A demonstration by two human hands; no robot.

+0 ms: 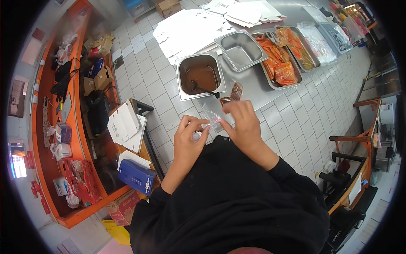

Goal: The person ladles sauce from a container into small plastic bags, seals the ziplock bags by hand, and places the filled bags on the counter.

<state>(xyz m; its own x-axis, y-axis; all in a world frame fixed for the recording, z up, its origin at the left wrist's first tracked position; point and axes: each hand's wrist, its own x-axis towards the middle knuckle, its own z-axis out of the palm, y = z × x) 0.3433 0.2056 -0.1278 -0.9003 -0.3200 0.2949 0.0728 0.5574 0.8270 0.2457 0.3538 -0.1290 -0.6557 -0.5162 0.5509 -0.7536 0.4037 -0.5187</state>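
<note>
My left hand (pixel 189 136) is closed, with thumb and fingers pinching the clear plastic bag (pixel 210 113) in front of my body. On its other side my right hand (pixel 244 128) grips the same clear plastic, thumb close to the left fingertips. Something thin and pink shows between the hands; I cannot tell exactly what it is. Just beyond my right fingers lies brown sauce in clear plastic (pixel 232 94), at the steel table's edge. The fingers partly hide whether it joins the plastic I hold. A deep steel pan (pixel 181 84) of brown sauce, with a black-handled ladle (pixel 207 90) inside, stands beyond my left hand.
An empty steel pan (pixel 241 50) stands beside the sauce pan. Farther right are trays with orange packed bags (pixel 285 73), scissors (pixel 273 38) and clear bags (pixel 316 41). White cardboard (pixel 182 31) covers the table's far left. Orange shelving (pixel 80 169) holds a red basket (pixel 82 180).
</note>
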